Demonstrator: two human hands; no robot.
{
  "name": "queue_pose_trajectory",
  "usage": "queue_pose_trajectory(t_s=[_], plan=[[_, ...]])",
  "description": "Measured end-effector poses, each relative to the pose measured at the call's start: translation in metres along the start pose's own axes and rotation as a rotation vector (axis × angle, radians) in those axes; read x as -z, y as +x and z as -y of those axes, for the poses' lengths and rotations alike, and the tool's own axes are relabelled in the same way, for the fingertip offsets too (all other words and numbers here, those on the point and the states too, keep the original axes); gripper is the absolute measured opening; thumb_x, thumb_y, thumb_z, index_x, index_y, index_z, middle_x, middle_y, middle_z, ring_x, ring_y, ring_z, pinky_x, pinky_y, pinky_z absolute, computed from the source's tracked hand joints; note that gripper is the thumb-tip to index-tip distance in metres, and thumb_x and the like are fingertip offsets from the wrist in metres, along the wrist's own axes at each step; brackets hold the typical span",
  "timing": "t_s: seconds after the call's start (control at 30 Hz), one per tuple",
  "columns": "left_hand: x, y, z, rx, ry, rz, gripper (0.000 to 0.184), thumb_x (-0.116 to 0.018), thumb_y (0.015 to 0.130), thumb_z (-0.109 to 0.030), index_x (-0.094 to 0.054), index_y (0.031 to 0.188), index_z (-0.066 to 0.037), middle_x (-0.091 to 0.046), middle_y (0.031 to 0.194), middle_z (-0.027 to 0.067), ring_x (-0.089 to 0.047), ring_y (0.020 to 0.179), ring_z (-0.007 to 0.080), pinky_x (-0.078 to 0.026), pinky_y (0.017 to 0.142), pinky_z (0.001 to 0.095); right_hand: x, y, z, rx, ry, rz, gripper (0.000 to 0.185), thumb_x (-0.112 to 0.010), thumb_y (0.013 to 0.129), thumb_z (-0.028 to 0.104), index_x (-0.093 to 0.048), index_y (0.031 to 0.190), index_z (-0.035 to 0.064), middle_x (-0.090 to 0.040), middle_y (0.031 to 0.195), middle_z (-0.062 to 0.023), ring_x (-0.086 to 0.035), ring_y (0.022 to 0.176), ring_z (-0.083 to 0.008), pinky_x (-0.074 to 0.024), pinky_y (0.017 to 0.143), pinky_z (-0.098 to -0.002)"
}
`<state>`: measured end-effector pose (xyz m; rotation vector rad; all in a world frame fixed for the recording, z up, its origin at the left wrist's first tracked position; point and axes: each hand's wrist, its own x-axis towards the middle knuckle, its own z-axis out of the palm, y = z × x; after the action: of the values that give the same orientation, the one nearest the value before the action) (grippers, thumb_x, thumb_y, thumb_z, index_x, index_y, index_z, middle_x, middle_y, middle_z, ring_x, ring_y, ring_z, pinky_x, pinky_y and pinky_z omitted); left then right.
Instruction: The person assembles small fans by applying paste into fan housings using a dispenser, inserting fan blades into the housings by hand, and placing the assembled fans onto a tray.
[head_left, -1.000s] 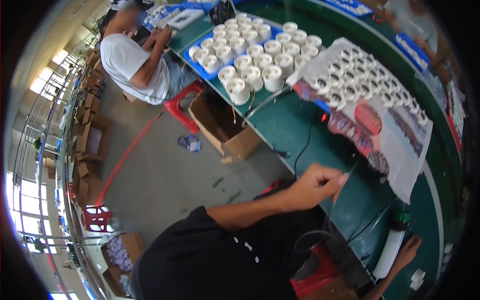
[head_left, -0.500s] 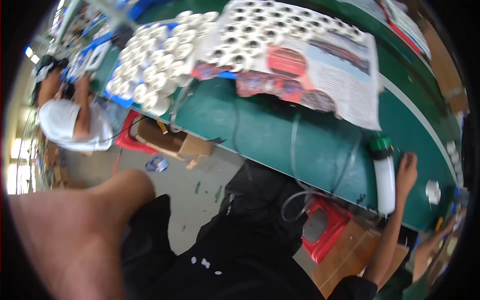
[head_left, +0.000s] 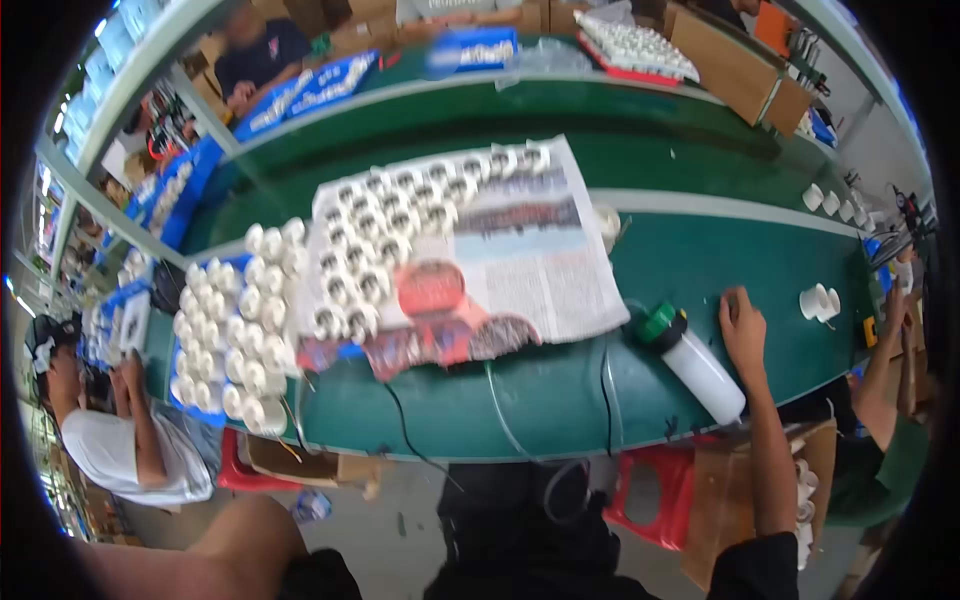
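Note:
My right hand (head_left: 744, 332) rests on the green table with its fingers curled in. Nothing shows in its grasp. Just left of it lies a white bottle (head_left: 703, 375) with a green cap (head_left: 662, 325), tilted across the table. My left arm (head_left: 215, 548) enters at the lower left, bent at the elbow; the left hand is out of view. In front of me, a newspaper sheet (head_left: 530, 270) bears rows of white round fittings with dark centres (head_left: 400, 220). More white fittings (head_left: 245, 335) stand crowded on a blue tray (head_left: 180, 395) to the left.
Two white pieces (head_left: 820, 302) sit right of my hand. Thin tubes and cables (head_left: 500, 405) hang over the near edge. Below stand a red stool (head_left: 655, 500) and a cardboard box (head_left: 735, 500). Co-workers sit at left (head_left: 130, 440) and right (head_left: 885, 430). A raised ledge (head_left: 700, 203) crosses the table.
The camera view has tilted up and levelled, so the far side of the table now shows. My right hand stays on the table beside the bottle.

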<state>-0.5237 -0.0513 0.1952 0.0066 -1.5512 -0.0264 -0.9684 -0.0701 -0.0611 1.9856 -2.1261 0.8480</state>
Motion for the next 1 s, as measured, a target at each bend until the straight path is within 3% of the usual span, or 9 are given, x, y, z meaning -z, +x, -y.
queue_pose_trajectory(t_s=[0.13, 0.27, 0.3, 0.37, 0.6, 0.67, 0.77, 0.93, 1.0], plan=[[0.019, 0.034, -0.004, -0.108, 0.141, 0.122, 0.037, -0.049, 0.100, -0.027, -0.043, 0.130, -0.007, -0.054, 0.115, 0.0135, -0.052, 0.106, 0.0305, -0.043, 0.090, 0.0455, -0.008, -0.001, 0.003, -0.027, 0.050, -0.006, 0.007, -0.061, 0.091, 0.013, -0.056, 0.094, 0.0081, -0.053, 0.057, -0.0131, -0.057, 0.051, -0.0321, -0.0408, 0.048, -0.0439], [0.006, 0.010, -0.019, -0.084, 0.301, 0.038, 0.038, -0.048, 0.100, -0.028, -0.042, 0.132, -0.008, -0.053, 0.118, 0.0136, -0.051, 0.109, 0.0312, -0.042, 0.092, 0.0467, -0.006, 0.001, -0.006, 0.004, -0.008, 0.013, 0.008, -0.061, 0.090, 0.011, -0.056, 0.095, 0.0073, -0.056, 0.058, -0.0129, -0.058, 0.051, -0.0323, -0.0420, 0.047, -0.0433], [-0.002, 0.002, -0.022, -0.058, 0.313, 0.014, 0.038, -0.048, 0.101, -0.028, -0.042, 0.132, -0.008, -0.053, 0.119, 0.0137, -0.051, 0.110, 0.0314, -0.042, 0.093, 0.0470, -0.011, 0.001, -0.008, 0.116, 0.060, -0.106, 0.010, -0.062, 0.090, 0.013, -0.056, 0.095, 0.0068, -0.056, 0.059, -0.0138, -0.058, 0.052, -0.0338, -0.0420, 0.048, -0.0444], [-0.010, -0.001, -0.022, 0.005, 0.274, 0.049, 0.038, -0.047, 0.101, -0.028, -0.041, 0.133, -0.008, -0.052, 0.121, 0.0138, -0.050, 0.112, 0.0317, -0.042, 0.094, 0.0477, 0.002, 0.001, 0.006, -0.042, 0.013, 0.066, 0.012, -0.062, 0.090, 0.016, -0.055, 0.095, 0.0066, -0.056, 0.059, -0.0149, -0.058, 0.054, -0.0353, -0.0428, 0.051, -0.0454], [0.014, 0.054, 0.003, -0.307, 0.339, 0.195, 0.040, -0.044, 0.102, -0.028, -0.038, 0.136, -0.009, -0.050, 0.127, 0.0140, -0.048, 0.118, 0.0329, -0.040, 0.098, 0.0499, -0.007, -0.001, -0.006, -0.084, 0.009, 0.016, 0.008, -0.063, 0.087, 0.012, -0.057, 0.092, 0.0087, -0.059, 0.060, -0.0140, -0.061, 0.055, -0.0346, -0.0471, 0.053, -0.0449], [0.018, 0.047, -0.005, -0.258, 0.391, 0.224, 0.040, -0.044, 0.103, -0.028, -0.038, 0.137, -0.009, -0.049, 0.129, 0.0141, -0.048, 0.119, 0.0332, -0.040, 0.100, 0.0505, -0.002, 0.002, 0.004, -0.120, 0.063, 0.047, 0.009, -0.063, 0.087, 0.013, -0.057, 0.093, 0.0086, -0.060, 0.060, -0.0145, -0.063, 0.057, -0.0348, -0.0482, 0.053, -0.0443], [-0.008, 0.003, -0.011, -0.112, 0.369, 0.130, 0.041, -0.042, 0.103, -0.028, -0.036, 0.139, -0.009, -0.048, 0.132, 0.0142, -0.047, 0.122, 0.0337, -0.039, 0.101, 0.0515, -0.003, 0.002, 0.003, 0.023, 0.003, -0.027, 0.013, -0.061, 0.090, 0.020, -0.057, 0.094, 0.0080, -0.066, 0.074, -0.0170, -0.065, 0.067, -0.0384, -0.0503, 0.060, -0.0487], [-0.038, -0.025, -0.029, 0.080, 0.218, 0.108, 0.042, -0.041, 0.104, -0.029, -0.035, 0.141, -0.010, -0.047, 0.136, 0.0144, -0.045, 0.126, 0.0346, -0.038, 0.105, 0.0531, 0.003, 0.005, 0.006, -0.093, -0.023, 0.075, 0.013, -0.059, 0.090, 0.021, -0.057, 0.095, 0.0091, -0.065, 0.072, -0.0169, -0.064, 0.064, -0.0383, -0.0492, 0.058, -0.0490], [-0.046, -0.026, -0.041, 0.122, 0.187, 0.111, 0.042, -0.040, 0.104, -0.029, -0.034, 0.142, -0.010, -0.046, 0.138, 0.0144, -0.045, 0.127, 0.0349, -0.037, 0.106, 0.0537, 0.001, 0.002, 0.003, -0.022, 0.006, 0.023, 0.012, -0.058, 0.090, 0.020, -0.057, 0.096, 0.0102, -0.064, 0.070, -0.0169, -0.063, 0.063, -0.0378, -0.0485, 0.057, -0.0497]])
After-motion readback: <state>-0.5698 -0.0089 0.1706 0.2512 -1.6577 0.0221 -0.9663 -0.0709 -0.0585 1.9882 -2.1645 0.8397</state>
